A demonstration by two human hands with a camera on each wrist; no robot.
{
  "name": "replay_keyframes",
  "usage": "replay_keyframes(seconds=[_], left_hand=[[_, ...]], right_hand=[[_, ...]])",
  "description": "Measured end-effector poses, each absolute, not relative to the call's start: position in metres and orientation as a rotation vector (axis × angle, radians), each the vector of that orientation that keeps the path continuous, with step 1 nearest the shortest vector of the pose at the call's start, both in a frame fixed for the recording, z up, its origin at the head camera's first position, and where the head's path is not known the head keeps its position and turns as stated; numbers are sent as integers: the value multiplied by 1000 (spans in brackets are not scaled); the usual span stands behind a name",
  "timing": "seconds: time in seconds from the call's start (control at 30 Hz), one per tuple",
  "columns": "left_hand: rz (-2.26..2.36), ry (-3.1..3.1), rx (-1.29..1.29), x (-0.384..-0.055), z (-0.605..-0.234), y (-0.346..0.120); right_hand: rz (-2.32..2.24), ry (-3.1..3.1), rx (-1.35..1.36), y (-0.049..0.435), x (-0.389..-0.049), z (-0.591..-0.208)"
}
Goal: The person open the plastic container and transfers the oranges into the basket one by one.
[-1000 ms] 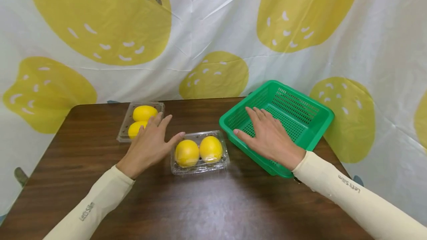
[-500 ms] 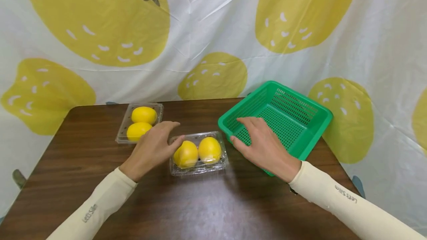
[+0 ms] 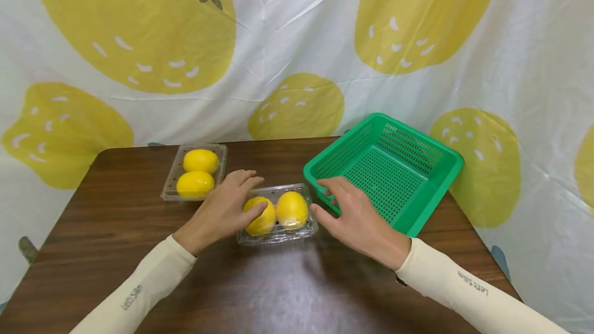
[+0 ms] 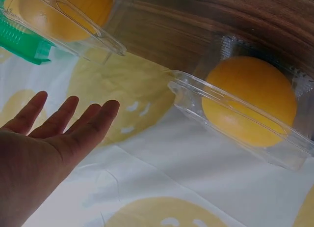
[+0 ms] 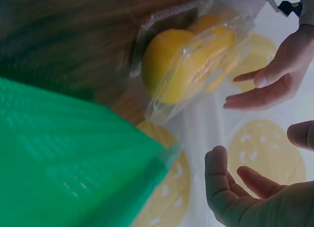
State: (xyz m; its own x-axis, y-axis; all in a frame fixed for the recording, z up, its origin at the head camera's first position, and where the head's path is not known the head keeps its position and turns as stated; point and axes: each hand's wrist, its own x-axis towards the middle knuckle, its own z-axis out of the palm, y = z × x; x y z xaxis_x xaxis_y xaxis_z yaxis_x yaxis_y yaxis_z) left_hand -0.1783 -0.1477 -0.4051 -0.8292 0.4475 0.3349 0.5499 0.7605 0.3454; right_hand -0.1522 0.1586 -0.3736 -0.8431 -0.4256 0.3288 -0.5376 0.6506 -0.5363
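A clear plastic clamshell box [image 3: 277, 239] with two smooth yellow fruits [image 3: 292, 210] lies at the middle of the table in the head view. My left hand [image 3: 221, 214] hovers at its left end, the thumb over the left fruit and the fingers loosely bent. My right hand [image 3: 355, 220] is held just off its right end, thumb and fingers spread. In the right wrist view, a gap shows between the box [image 5: 169, 84] and both hands. Neither hand holds anything. Left of my left hand, a second clear box [image 3: 170, 182] contains two more yellow fruits [image 3: 195, 184].
A green perforated plastic basket [image 3: 431, 143] stands at the back right, partly behind my right hand, with no contents visible. The brown wooden table [image 3: 260, 287] ends at a white curtain [image 3: 287, 24] printed with yellow fruit shapes.
Both hands have come closer together around the middle box: the left moved right, the right moved left and nearer, off the basket. Boxes and basket have stayed in place.
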Motion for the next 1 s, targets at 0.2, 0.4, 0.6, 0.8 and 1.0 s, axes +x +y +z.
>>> replay_keyframes(seconds=[0.2,0.4,0.6,0.8,1.0], left_hand=[[-628,-2728,-829,-177,-409,-142],[-588,-2697,-881,-178,-413,-136],[-538,-2712,-893,-179,-415,-132],[-529,-2753,-911,-176,-416,-127],[-519,-2736,-954,-176,-417,-123]], right_hand=[[1039,-2682,833,153,-147,-384],[1036,-2717,824,150,-145,-393],[960,-2776,798,150,-145,-401],[924,-2753,811,149,-145,-409],[926,-2798,795,150,-144,-418]])
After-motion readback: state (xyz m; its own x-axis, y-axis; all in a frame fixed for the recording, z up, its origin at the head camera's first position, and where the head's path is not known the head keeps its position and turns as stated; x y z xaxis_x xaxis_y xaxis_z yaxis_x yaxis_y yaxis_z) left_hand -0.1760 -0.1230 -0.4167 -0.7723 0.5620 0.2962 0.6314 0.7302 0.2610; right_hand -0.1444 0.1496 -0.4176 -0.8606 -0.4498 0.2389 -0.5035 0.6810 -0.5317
